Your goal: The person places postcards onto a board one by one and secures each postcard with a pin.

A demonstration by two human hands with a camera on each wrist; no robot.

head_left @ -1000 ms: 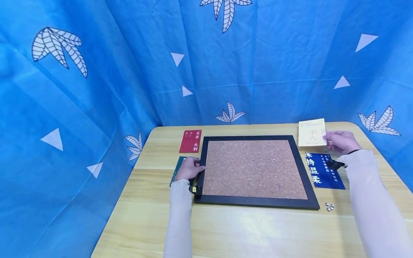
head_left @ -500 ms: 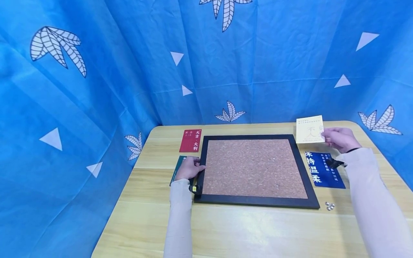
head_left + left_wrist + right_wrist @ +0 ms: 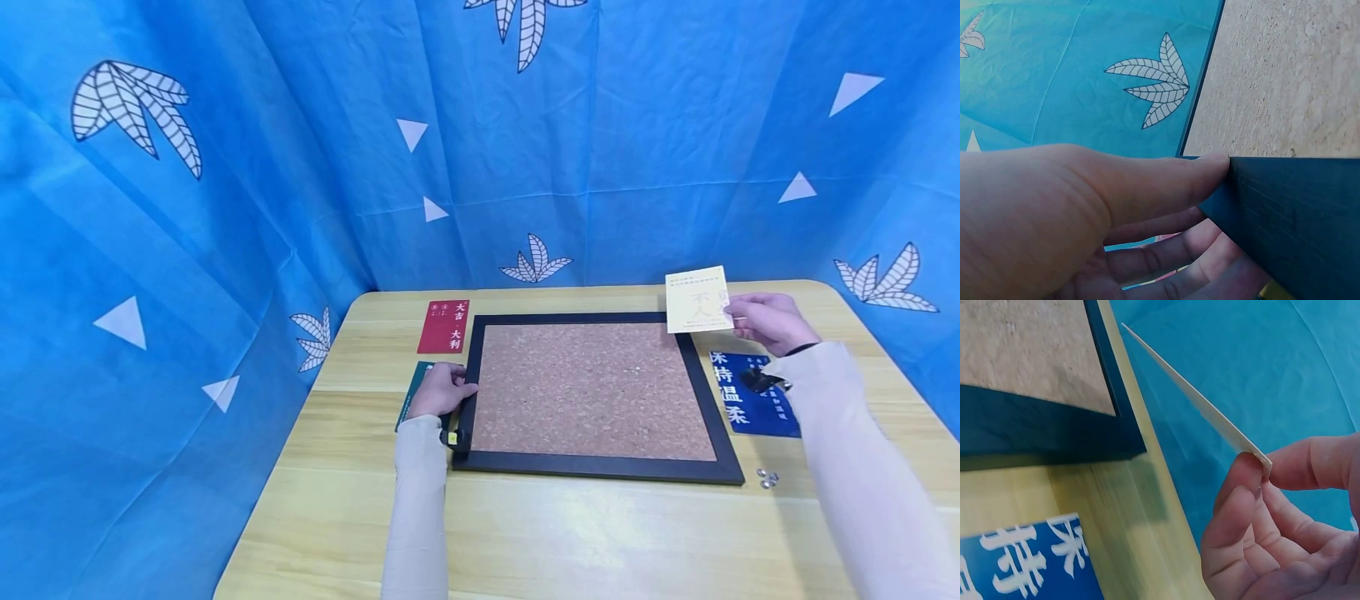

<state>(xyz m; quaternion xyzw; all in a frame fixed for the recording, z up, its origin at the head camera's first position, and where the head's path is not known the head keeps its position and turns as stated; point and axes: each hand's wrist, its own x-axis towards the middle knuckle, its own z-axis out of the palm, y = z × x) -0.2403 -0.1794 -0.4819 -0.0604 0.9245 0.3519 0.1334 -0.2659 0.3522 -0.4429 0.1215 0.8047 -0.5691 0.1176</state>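
Between thumb and fingers, my right hand (image 3: 767,321) pinches a pale yellow card (image 3: 696,300) by its right edge. The card is raised and tilted, overlapping the far right corner of a black-framed cork board (image 3: 592,392) in the head view. Seen nearly edge-on, the card (image 3: 1194,397) slants up from the fingertips in the right wrist view. My left hand (image 3: 440,389) grips the board's left side. In the left wrist view its thumb (image 3: 1172,184) lies on the black frame (image 3: 1291,206), with the other fingers curled at the outer edge.
A red card (image 3: 442,327) lies left of the board, above a green card (image 3: 415,390) partly hidden by my left hand. On the right lie a blue card (image 3: 738,396) and several small silver pieces (image 3: 767,478). Blue curtain (image 3: 480,167) borders the wooden table (image 3: 570,533).
My right hand has lifted the yellow card off the table and carried it left, to the board's far right corner. The left hand stays in place.
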